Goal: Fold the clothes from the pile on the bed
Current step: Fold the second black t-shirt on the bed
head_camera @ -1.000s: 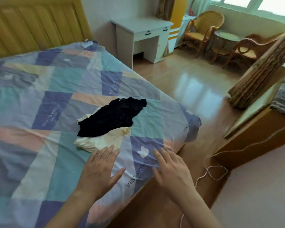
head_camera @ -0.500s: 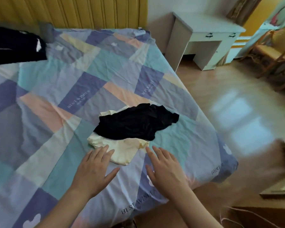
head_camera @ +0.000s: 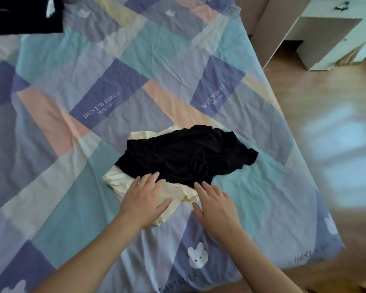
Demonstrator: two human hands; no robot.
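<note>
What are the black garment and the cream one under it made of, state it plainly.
Black garment: seemingly a thin, soft knit with a matte look; it lies in many fine, limp folds. Cream garment: apparently plain matte cotton-like cloth, lying flatter with broader creases. Exact fibre cannot be told.

Cream garment (head_camera: 123, 181) mostly hidden under black garment (head_camera: 184, 157) and left hand (head_camera: 145, 199). Dark cloth (head_camera: 23, 15) cut off at top-left edge. Desk (head_camera: 325, 28) cropped; floor (head_camera: 336, 144) blurred.

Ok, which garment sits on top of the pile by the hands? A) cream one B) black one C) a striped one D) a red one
B: the black garment lies crumpled over the cream garment, whose edges show beneath it.
</note>
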